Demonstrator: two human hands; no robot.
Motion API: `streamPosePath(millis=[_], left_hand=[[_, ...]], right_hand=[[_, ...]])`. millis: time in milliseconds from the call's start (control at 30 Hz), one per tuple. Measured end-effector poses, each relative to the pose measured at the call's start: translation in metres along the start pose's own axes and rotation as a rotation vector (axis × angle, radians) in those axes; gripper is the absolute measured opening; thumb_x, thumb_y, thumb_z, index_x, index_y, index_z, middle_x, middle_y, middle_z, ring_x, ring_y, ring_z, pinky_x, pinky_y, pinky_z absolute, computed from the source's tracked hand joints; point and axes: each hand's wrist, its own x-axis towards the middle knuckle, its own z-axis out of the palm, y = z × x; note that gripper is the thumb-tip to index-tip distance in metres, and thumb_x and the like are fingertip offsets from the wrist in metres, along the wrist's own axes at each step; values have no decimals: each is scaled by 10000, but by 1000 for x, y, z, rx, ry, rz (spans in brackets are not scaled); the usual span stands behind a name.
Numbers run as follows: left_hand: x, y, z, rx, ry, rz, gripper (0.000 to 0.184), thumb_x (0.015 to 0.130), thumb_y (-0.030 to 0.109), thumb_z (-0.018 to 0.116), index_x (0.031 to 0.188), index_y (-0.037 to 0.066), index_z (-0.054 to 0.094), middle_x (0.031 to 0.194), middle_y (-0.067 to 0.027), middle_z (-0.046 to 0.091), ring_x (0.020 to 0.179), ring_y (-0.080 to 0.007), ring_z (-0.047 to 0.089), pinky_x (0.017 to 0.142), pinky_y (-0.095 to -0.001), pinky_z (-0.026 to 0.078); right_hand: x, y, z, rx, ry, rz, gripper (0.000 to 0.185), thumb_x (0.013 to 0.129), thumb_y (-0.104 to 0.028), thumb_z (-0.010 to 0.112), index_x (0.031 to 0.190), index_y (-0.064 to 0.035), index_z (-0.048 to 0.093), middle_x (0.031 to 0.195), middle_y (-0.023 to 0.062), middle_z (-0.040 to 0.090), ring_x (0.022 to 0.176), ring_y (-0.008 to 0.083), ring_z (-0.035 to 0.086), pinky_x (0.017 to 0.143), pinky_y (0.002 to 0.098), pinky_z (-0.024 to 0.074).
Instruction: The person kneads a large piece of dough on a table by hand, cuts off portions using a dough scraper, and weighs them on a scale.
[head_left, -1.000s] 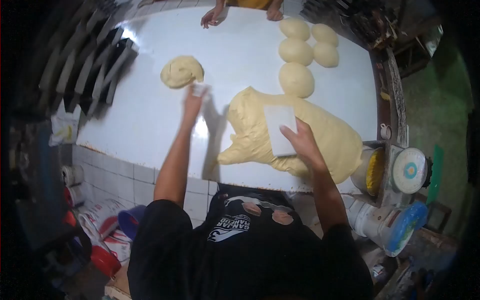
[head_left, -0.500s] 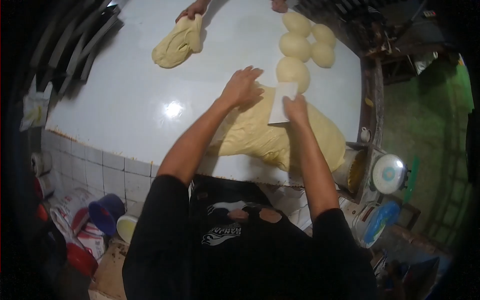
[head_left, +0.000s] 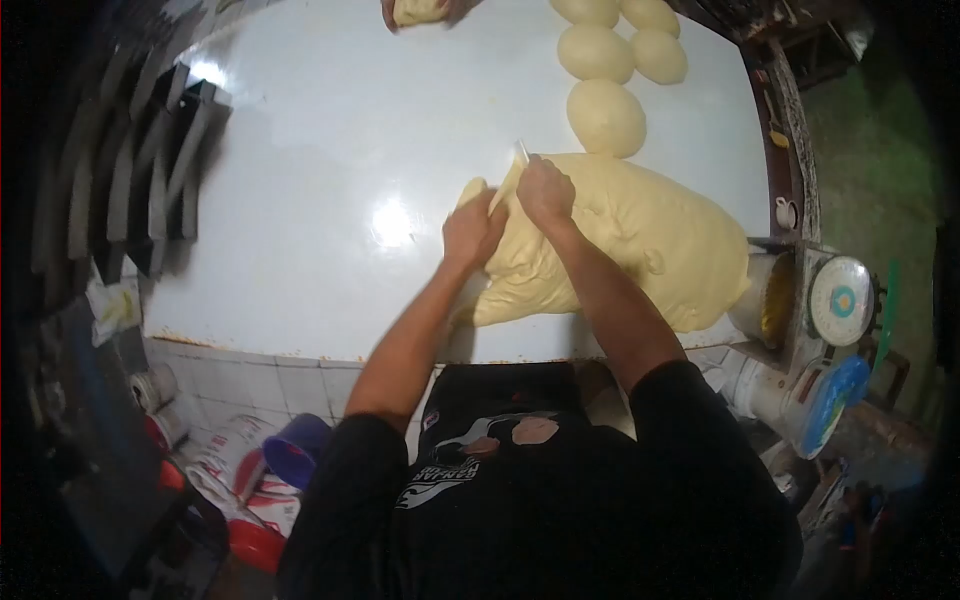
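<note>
A large mass of pale yellow dough [head_left: 670, 220] lies along the near right part of the white table. My left hand [head_left: 474, 232] grips the dough's left end, with a flap of it rising between the fingers. Right beside it, my right hand [head_left: 547, 193] is closed round a white scraper [head_left: 522, 152], seen nearly edge-on with its edge at the dough's upper left side. Beyond the mass sits a smooth round dough ball [head_left: 607, 118], close to its far edge.
More dough balls [head_left: 595, 54] stand at the back right of the white table [head_left: 300, 200]. Another person's hands [head_left: 455, 12] hold a dough piece at the far edge. Dark metal racks [head_left: 150, 170] are on the left; a scale [head_left: 840, 301] is on the right.
My left hand has gone from reaching over the dough to gripping its left end. The scraper has moved left and turned edge-on. The other person's dough piece is now at the far edge.
</note>
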Motion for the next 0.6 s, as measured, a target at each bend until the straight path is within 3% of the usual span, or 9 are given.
streamPosePath(millis=[67,133,200,233,300,367,433,533,600], left_hand=[[-38,-17,-5,-168,-44,-248,467,1002,397,551,1347,88,612,1080,-242,719,1029,-382,705,899,-464,535],[-78,-69,-10,-263,126,24,566,1027,410,561,1460,49,515,1129,-192,710,991,-265,702,882,-412,541],[-94,-106,-34,-760,54,-366,707,1029,421,587,1568,40,334,1267,-197,669,1094,-290,673,950,-428,524],[-94,-86,-69,-777,29,-381,872,989,448,656,1617,62,189,1339,-239,627,1222,-318,615,1050,-450,478],[-58,-91,-69,-251,335,233,818,969,419,679,1561,-2,303,1403,-249,575,1301,-338,577,1076,-493,458],[-14,-47,-84,304,224,613,808,915,459,710,1531,31,412,1406,-231,581,1357,-366,523,1109,-523,422],[11,-19,-47,-40,-131,561,641,891,480,708,1378,77,602,1325,-192,641,1251,-386,594,1046,-533,463],[11,-5,-32,351,-351,287,540,896,459,713,1300,102,672,1299,-179,666,1156,-370,647,978,-473,510],[8,-24,-42,234,-284,194,507,902,465,701,1248,95,689,1241,-175,687,1109,-370,662,957,-462,518]], right_hand=[[12,14,1,109,42,39,351,903,-262,614,1144,-15,678,1029,239,735,995,454,695,893,526,550],[24,31,4,279,108,117,460,891,-271,688,1247,18,642,1023,251,729,984,395,713,863,465,571],[5,30,-32,962,-30,410,482,886,-260,737,1238,50,630,1000,202,723,982,305,714,849,398,566],[-1,35,-43,1191,-48,491,483,885,-262,749,1227,60,633,973,177,721,968,285,710,844,386,560],[-35,43,-59,1011,-174,461,499,884,-278,742,1240,56,638,1022,201,729,1005,315,710,881,409,556],[-69,43,-52,825,-329,446,515,884,-295,735,1254,51,644,1071,224,737,1042,345,710,918,432,552],[-91,41,-11,140,-115,208,409,887,-267,702,1166,30,676,1011,259,730,978,408,717,867,469,561],[-93,-1,6,112,-35,264,338,881,-270,679,1059,17,692,1018,280,713,978,459,691,859,490,552],[-80,-22,19,129,42,159,363,890,-279,660,1085,27,678,1010,273,716,992,463,685,876,514,541]])
